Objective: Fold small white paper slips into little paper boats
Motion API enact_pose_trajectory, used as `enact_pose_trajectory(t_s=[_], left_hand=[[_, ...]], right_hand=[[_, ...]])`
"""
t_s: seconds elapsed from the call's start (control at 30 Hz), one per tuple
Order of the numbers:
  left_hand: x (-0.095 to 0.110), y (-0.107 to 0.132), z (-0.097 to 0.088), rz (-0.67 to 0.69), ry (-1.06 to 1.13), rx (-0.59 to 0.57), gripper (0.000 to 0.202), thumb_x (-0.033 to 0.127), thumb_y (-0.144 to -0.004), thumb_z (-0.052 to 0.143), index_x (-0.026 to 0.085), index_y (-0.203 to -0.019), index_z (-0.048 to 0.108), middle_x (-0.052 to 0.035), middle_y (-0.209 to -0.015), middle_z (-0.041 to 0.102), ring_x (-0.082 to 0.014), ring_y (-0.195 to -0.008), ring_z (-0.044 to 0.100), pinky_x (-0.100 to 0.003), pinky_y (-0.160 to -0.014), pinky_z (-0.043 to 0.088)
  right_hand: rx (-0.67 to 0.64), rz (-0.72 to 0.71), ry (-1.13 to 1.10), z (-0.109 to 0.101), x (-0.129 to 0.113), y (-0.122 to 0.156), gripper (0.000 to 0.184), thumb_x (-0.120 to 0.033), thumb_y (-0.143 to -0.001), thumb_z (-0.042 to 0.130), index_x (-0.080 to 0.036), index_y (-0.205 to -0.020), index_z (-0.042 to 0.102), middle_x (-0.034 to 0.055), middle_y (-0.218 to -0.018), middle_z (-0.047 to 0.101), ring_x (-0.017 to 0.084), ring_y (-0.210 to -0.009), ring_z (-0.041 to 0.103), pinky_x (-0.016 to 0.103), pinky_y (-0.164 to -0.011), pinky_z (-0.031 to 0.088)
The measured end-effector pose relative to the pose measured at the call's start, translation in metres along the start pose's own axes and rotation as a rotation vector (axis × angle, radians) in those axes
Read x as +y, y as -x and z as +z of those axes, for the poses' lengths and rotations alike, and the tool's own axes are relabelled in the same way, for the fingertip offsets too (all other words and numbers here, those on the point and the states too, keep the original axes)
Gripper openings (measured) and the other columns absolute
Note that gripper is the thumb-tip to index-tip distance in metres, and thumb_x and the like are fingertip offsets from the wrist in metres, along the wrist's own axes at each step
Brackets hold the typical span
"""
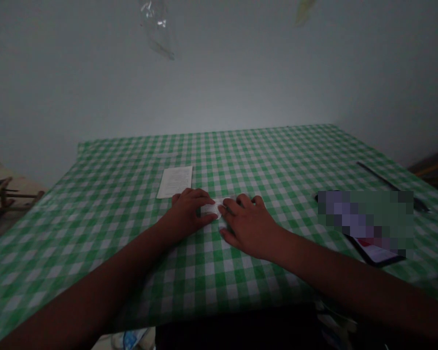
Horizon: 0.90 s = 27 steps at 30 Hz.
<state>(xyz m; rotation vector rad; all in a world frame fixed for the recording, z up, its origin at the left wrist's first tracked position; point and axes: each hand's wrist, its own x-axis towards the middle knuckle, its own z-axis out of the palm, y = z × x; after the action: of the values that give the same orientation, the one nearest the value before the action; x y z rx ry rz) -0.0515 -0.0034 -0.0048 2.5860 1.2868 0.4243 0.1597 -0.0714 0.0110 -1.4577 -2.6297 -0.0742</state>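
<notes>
A small piece of white paper (209, 209) with faint printed lines lies in front of me between my two hands. My left hand (188, 210) holds its left side, with thumb and index finger over it and the other fingers curled. At its right edge, my right hand (250, 224) has its fingers spread and lowered to the cloth, an index fingertip touching the paper and the thumb apart. Something clear and shiny seems to extend under the right fingers; I cannot make out what. Just beyond my left hand lies a larger printed sheet (175, 182).
A green and white checked tablecloth (263, 165) covers the table. To the right is a phone (379, 253), partly blurred out, with a thin dark object (377, 176) behind it. The wall (219, 82) stands at the far edge, a clear plastic bag (156, 26) hanging on it.
</notes>
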Motion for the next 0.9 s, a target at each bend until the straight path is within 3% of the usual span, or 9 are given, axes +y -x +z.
enact_pose_trajectory(t_s=[0.67,0.9], left_hand=[[0.011,0.001,-0.001,-0.042,-0.040,0.027,0.029,0.044,-0.082,0.070,0.029,-0.107,0.068,-0.0014,-0.117,0.066,-0.0258,-0.109,0.054,-0.045,-0.089,0.035],[0.015,0.000,0.000,-0.062,-0.060,0.039,0.031,0.045,-0.080,0.072,0.030,-0.108,0.068,-0.0009,-0.116,0.067,-0.0265,-0.109,0.054,-0.045,-0.088,0.035]], right_hand=[[-0.002,0.062,0.010,0.002,-0.008,-0.004,0.055,-0.052,-0.094,0.043,-0.014,-0.133,0.054,0.0140,-0.128,0.059,0.034,-0.111,0.046,0.054,-0.084,0.038],[-0.005,-0.022,-0.034,0.000,-0.004,-0.004,0.051,-0.046,-0.096,0.044,-0.013,-0.133,0.055,0.0129,-0.147,0.048,0.036,-0.128,0.038,0.061,-0.098,0.032]])
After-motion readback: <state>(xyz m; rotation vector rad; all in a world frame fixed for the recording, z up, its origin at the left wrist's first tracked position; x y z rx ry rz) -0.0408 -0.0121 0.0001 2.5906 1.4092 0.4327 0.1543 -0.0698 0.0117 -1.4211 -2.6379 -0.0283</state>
